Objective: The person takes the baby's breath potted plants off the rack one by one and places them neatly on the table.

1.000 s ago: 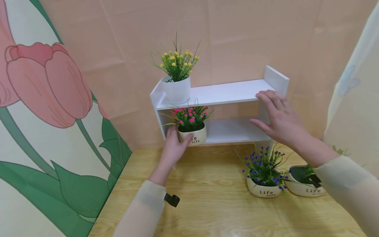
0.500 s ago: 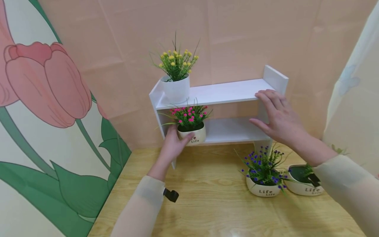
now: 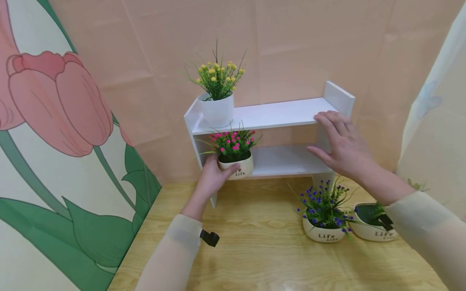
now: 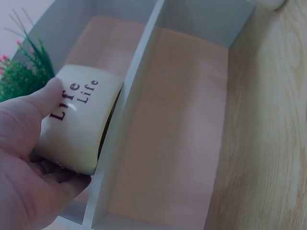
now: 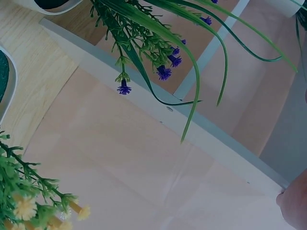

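My left hand (image 3: 211, 180) holds a cream pot of pink flowers (image 3: 245, 166) by its left side, thumb across the lettered front. In the left wrist view the fingers curl around the end of the pot (image 4: 81, 127), whose base is at the lower board's front edge. That pot is at the left end of the lower board of a white two-tier shelf (image 3: 284, 113). My right hand (image 3: 347, 151) lies at the right end of the upper board, fingers extended, thumb apart. In the right wrist view only a bit of it, a fingertip (image 5: 293, 206), shows against the shelf edge.
A white pot of yellow flowers (image 3: 217, 110) stands on the upper board's left end. On the wooden table (image 3: 247, 242), a pot of purple flowers (image 3: 322, 234) and another cream pot (image 3: 373, 232) sit at the right, the latter partly behind my right forearm.
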{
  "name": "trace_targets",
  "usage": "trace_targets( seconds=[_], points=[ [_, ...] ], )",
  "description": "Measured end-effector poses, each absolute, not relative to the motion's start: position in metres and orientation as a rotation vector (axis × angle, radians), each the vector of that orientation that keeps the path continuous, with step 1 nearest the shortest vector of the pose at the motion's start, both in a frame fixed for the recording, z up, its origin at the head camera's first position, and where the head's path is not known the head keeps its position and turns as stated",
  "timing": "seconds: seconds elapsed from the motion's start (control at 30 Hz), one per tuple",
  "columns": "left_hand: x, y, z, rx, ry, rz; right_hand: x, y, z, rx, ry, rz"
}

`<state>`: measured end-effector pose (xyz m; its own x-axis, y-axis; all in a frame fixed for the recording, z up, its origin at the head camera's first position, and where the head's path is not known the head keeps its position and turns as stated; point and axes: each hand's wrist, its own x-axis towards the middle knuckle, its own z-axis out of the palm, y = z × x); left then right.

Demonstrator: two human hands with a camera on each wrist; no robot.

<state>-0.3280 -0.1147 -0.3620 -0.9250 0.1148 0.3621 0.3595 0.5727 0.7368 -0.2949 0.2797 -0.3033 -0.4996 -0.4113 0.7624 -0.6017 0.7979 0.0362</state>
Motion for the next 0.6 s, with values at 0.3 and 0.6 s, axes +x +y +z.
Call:
trace_targets(
  seconds=[0.3, 0.6],
  points=[
    [-0.321, -0.118, -0.362, -0.449, -2.472, -1.340, -0.296, 0.280, -0.305, 0.749, -2.152, 0.295],
    [-0.293, -0.119, -0.368, -0.481, -2.465, -1.352, -0.297, 0.280, -0.305, 0.743, -2.145, 0.295]
  ],
)
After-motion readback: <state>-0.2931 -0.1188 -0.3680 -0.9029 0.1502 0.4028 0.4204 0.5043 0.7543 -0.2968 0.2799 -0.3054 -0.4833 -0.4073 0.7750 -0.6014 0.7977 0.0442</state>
